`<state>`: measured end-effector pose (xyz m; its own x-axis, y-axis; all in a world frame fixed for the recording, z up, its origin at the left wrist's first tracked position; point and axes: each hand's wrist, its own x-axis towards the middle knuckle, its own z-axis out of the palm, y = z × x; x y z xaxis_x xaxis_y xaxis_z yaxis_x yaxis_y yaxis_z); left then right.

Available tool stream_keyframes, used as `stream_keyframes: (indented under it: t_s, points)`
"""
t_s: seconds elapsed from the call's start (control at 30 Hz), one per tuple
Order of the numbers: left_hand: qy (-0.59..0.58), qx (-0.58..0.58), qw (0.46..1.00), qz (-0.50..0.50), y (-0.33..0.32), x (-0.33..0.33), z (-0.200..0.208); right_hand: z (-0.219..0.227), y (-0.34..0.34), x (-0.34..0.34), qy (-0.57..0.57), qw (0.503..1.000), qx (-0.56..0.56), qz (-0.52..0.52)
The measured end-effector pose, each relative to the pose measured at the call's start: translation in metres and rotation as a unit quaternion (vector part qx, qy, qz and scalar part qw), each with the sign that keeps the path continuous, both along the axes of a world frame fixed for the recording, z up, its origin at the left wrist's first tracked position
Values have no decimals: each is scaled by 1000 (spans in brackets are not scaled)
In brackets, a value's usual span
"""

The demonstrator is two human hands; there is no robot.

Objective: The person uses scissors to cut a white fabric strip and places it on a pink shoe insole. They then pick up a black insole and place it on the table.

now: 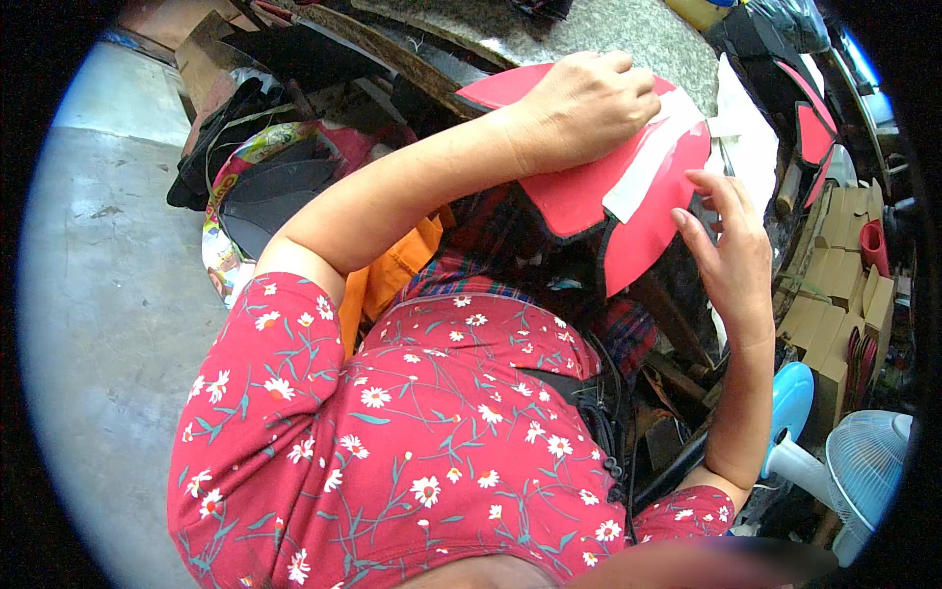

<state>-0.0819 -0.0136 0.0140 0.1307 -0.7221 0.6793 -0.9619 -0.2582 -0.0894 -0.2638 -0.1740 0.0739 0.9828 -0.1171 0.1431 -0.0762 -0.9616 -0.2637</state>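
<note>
A curved red cut-out piece (pixel 562 204) with a black edge, like shoe-upper material, lies above my lap at the worktable's near side. Across its right part runs a white strip (pixel 643 172). My left hand (pixel 589 108) is on top of the red piece with its fingers curled down against it; the fingertips are hidden. Just right of the piece, my right hand (pixel 731 231) is raised with thumb and fingers apart, holding nothing. Its fingertips are close to the red edge; whether they touch it I cannot tell. A white sheet (pixel 754 123) stands behind that hand.
A speckled stone slab (pixel 643 39) tops the table at the back. Left of my arm sits a colourful bag (pixel 221 221) holding black cut pieces. More red pieces (pixel 814 135) hang at the right, above cardboard boxes (pixel 839 250). A blue fan (pixel 865 459) stands near right.
</note>
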Motion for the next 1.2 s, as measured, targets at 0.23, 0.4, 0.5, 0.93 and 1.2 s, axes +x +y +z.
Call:
stream_keyframes:
  t_s: [0.23, 0.4, 0.5, 0.93, 1.2]
  points:
    - [104, 0, 990, -95, 10, -29, 12, -17, 4, 12, -35, 923, 382, -38]
    - [111, -133, 980, -101, 16, -18, 28, -12, 0, 16, -80, 888, 452, -36]
    - [172, -156, 969, -80, 16, 5, 36, 1, -5, 17, -92, 845, 527, -9]
    - [518, -162, 832, -117, -10, 24, 13, 34, -19, 12, -202, 972, 96, 66]
    - [247, -29, 961, -121, 0, 7, 5, -10, 8, 8, -54, 988, -55, 133]
